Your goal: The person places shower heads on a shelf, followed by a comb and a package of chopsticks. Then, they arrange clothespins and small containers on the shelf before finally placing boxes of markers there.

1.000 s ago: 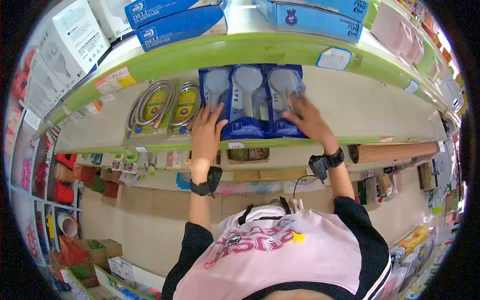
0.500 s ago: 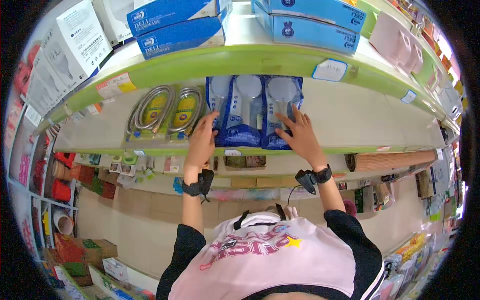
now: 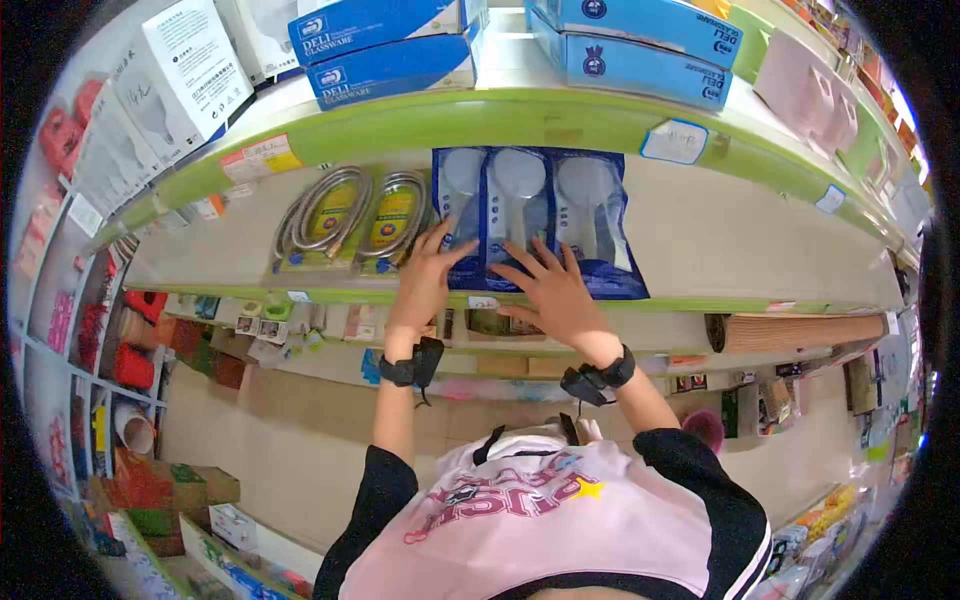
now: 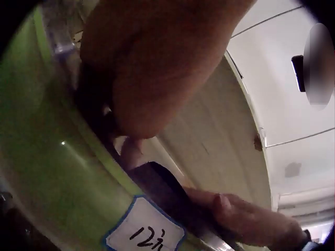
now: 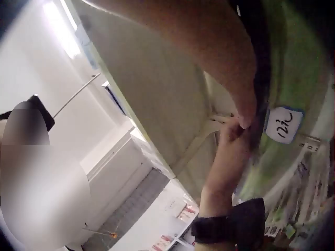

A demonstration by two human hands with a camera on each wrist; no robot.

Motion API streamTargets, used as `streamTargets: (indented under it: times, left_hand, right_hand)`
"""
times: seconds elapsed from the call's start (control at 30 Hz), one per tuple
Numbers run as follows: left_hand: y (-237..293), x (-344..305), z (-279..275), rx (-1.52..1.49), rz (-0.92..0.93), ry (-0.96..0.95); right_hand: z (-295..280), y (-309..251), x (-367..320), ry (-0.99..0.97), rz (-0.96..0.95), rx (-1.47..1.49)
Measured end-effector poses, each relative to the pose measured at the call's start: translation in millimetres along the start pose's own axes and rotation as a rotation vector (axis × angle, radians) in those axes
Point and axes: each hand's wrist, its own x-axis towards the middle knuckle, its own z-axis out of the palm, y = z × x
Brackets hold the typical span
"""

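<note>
Three blue-edged clear packs, each with a grey shower head inside, lie side by side on the shelf in the head view: a left pack (image 3: 462, 175), a middle pack (image 3: 518, 178) and a right pack (image 3: 588, 182). My left hand (image 3: 422, 285) rests with extended fingers on the lower part of the left pack. Spread fingers of my right hand (image 3: 560, 300) lie over the lower end of the middle pack, with the thumb near the shelf's front edge. In the left wrist view, a dark pack edge (image 4: 162, 183) shows between the hands.
Coiled metal shower hoses (image 3: 325, 215) in yellow-carded packs lie to the left. A green-edged upper shelf (image 3: 480, 122) overhangs, carrying blue glassware boxes (image 3: 395, 75). A price tag (image 3: 483, 302) sits on the lower shelf lip. A rolled brown mat (image 3: 800, 333) lies below right.
My right hand has moved left from the right pack to the middle one. The packs were pulled closer to the shelf's front edge and straightened. My left hand stays at the left pack.
</note>
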Motion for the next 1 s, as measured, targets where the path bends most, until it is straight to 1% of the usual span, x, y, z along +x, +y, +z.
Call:
streamTargets:
  times: [0.03, 0.07, 0.13, 0.17, 0.2, 0.33, 0.43, 0.5, 0.53, 0.6, 0.63, 0.7, 0.73, 0.77, 0.83, 0.9, 0.97, 1.0]
  left_hand:
    - [-1, 0, 2, -0.126, -0.046, 0.027]
    - [-7, 1, 0, -0.168, -0.074, 0.004]
    - [-25, 10, -21, -0.117, -0.022, -0.01]
    - [-23, 10, -21, -0.116, 0.001, 0.012]
    - [-13, 10, -21, -0.119, -0.103, -0.025]
    - [-16, 12, -17, -0.071, -0.108, 0.017]
    - [-15, 16, -18, -0.135, -0.138, 0.036]
    - [-8, 21, -23, -0.256, -0.191, 0.042]
    - [-9, 21, -19, -0.254, -0.192, 0.047]
    - [-10, 20, -13, -0.205, -0.214, 0.143]
    - [-11, 17, -12, -0.199, -0.22, 0.153]
    - [-8, 13, -16, -0.176, -0.233, 0.089]
    - [-9, 11, -16, -0.125, -0.19, 0.116]
    - [-8, 9, -18, -0.113, -0.205, 0.131]
    - [-7, 4, -23, -0.187, -0.18, 0.255]
    - [-19, -12, -29, -0.146, -0.202, 0.308]
    - [-35, -25, -41, 0.037, -0.131, 0.471]
    - [-40, -31, -49, 0.215, -0.212, 0.531]
  right_hand:
    - [1, 0, -1, -0.001, 0.005, 0.002]
    - [1, 1, -2, -0.001, 0.002, 0.01]
    - [8, -11, 9, 0.045, 0.02, 0.059]
    - [8, -10, 11, 0.06, 0.014, 0.051]
    - [7, -10, 11, 0.07, 0.006, 0.043]
    - [11, -11, 12, 0.078, 0.005, 0.033]
    - [12, -13, 13, 0.098, 0.005, 0.003]
    - [13, -13, 14, 0.113, 0.014, -0.007]
    - [13, -13, 13, 0.114, 0.009, -0.008]
    - [14, -14, 13, 0.127, 0.037, -0.004]
    - [13, -15, 13, 0.128, 0.024, -0.003]
    - [10, -17, 13, 0.12, 0.041, 0.002]
    - [9, -17, 14, 0.087, 0.063, 0.008]
    - [10, -18, 14, 0.087, 0.04, 0.014]
    - [9, -17, 14, 0.133, 0.043, 0.044]
    - [-7, -18, 13, 0.159, -0.023, 0.049]
    - [-37, -20, 18, 0.28, 0.04, 0.292]
    - [-52, -27, 21, 0.301, 0.009, 0.2]
